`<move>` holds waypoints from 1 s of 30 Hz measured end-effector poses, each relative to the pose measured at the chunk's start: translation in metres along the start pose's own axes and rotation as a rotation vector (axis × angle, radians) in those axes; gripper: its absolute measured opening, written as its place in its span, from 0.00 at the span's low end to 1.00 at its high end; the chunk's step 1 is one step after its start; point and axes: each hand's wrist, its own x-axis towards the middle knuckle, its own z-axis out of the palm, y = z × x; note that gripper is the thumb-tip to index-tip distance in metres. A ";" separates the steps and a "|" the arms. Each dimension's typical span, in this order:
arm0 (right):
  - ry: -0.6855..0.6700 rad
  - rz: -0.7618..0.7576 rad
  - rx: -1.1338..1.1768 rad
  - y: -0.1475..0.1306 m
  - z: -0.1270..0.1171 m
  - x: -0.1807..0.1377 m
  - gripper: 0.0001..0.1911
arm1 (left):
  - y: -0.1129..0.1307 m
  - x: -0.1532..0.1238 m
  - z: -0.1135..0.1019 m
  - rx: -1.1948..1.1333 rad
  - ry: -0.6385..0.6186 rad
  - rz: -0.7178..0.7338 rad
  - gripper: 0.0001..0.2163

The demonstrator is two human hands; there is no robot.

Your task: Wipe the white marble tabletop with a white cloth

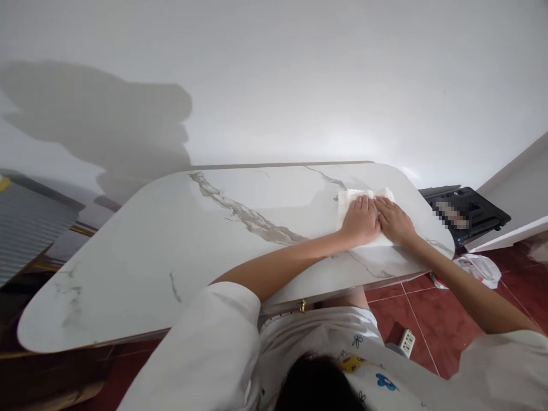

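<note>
A white folded cloth [347, 198] lies on the right part of a white marble-patterned table [180, 240]. My left hand [361, 220] rests flat on the cloth, fingers stretched out and close together. My right hand [394, 220] lies flat beside it on the cloth's right half, fingers extended toward the left hand. Both palms press down on the cloth and cover most of it. Neither hand grips anything.
A white wall stands right behind the table. A black case [466, 214] sits on the floor at the right, beside a white plastic bag [479, 268]. A white power strip [406, 342] lies on the red tiled floor [411, 319] near my legs.
</note>
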 end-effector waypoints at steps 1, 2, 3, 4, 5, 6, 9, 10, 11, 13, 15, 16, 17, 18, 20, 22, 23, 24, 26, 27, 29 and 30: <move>-0.006 0.007 -0.001 0.004 0.003 0.013 0.27 | -0.007 0.011 0.001 0.004 -0.003 -0.005 0.27; -0.015 0.011 -0.001 0.007 0.006 0.027 0.27 | -0.013 0.021 0.002 0.009 -0.007 -0.004 0.27; -0.028 0.013 -0.003 0.011 0.008 0.040 0.27 | -0.020 0.032 0.003 0.013 -0.008 -0.004 0.27; -0.043 0.011 -0.006 0.014 0.010 0.053 0.27 | -0.027 0.042 0.003 0.018 -0.007 -0.010 0.27; -0.059 0.006 -0.009 0.016 0.013 0.066 0.27 | -0.034 0.051 0.004 0.023 -0.004 -0.025 0.27; -0.075 0.000 -0.011 0.019 0.015 0.079 0.27 | -0.041 0.061 0.004 0.030 0.001 -0.042 0.27; -0.101 -0.021 -0.001 0.025 0.024 0.115 0.27 | -0.062 0.086 0.006 0.060 0.010 -0.090 0.27; -0.102 -0.023 0.008 0.026 0.028 0.126 0.27 | -0.068 0.093 0.006 0.071 0.011 -0.099 0.27; -0.101 -0.021 0.019 0.028 0.031 0.136 0.27 | -0.075 0.100 0.007 0.080 0.011 -0.104 0.27; -0.098 -0.010 0.038 0.029 0.037 0.153 0.27 | -0.087 0.113 0.009 0.095 0.016 -0.117 0.27; -0.104 -0.003 0.049 0.031 0.042 0.166 0.28 | -0.096 0.122 0.010 0.103 0.026 -0.129 0.27; -0.108 -0.006 0.052 0.032 0.044 0.171 0.28 | -0.099 0.127 0.010 0.103 0.028 -0.136 0.27; -0.112 -0.010 0.054 0.034 0.046 0.175 0.28 | -0.101 0.130 0.011 0.101 0.029 -0.143 0.27; -0.113 -0.015 0.057 0.036 0.047 0.178 0.28 | -0.102 0.133 0.011 0.096 0.029 -0.150 0.26; -0.106 -0.022 0.068 0.043 0.049 0.181 0.28 | -0.101 0.140 0.013 0.089 0.034 -0.159 0.26; -0.095 -0.023 0.082 0.053 0.051 0.181 0.28 | -0.097 0.146 0.016 0.082 0.045 -0.157 0.27; -0.090 -0.020 0.088 0.058 0.051 0.181 0.28 | -0.094 0.150 0.017 0.080 0.052 -0.151 0.26; -0.087 -0.014 0.091 0.064 0.052 0.181 0.28 | -0.090 0.153 0.018 0.077 0.058 -0.145 0.26; -0.087 0.007 0.087 0.074 0.052 0.180 0.28 | -0.083 0.160 0.020 0.070 0.074 -0.139 0.26; -0.091 0.021 0.079 0.078 0.052 0.180 0.28 | -0.080 0.163 0.021 0.066 0.083 -0.137 0.26; -0.097 0.042 0.062 0.081 0.050 0.177 0.28 | -0.075 0.165 0.021 0.062 0.093 -0.135 0.26; -0.095 0.047 0.056 0.081 0.049 0.175 0.28 | -0.073 0.165 0.021 0.060 0.093 -0.131 0.26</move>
